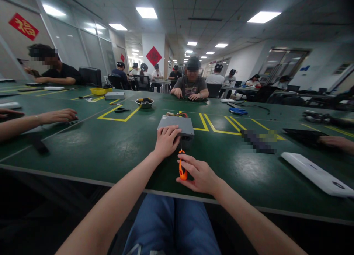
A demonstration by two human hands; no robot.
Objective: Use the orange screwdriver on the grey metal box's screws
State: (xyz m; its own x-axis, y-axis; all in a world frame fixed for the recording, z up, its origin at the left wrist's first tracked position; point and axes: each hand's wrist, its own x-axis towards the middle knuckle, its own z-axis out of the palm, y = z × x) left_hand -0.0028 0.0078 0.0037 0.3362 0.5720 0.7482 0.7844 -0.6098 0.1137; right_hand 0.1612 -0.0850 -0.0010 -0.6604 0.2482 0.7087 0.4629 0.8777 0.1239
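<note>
Lower centre of the frame, the right hand (pixel 199 175) pinches the orange handle of a screwdriver (pixel 181 169), which looks light and rigid. Just above, the left hand (pixel 166 140) lies flat, fingers together, on a grey metal box (pixel 182 125) resting on the desk (pixel 110 148). The box is probably stiff, weighty and smooth-sided, best held by its flanks.

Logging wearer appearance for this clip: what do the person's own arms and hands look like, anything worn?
The left arm and right arm are bare as far as the frame shows, no sleeves in view. The left hand and right hand wear no gloves; no watch, bracelet or ring is visible. Blue jeans cover the lap.
</note>
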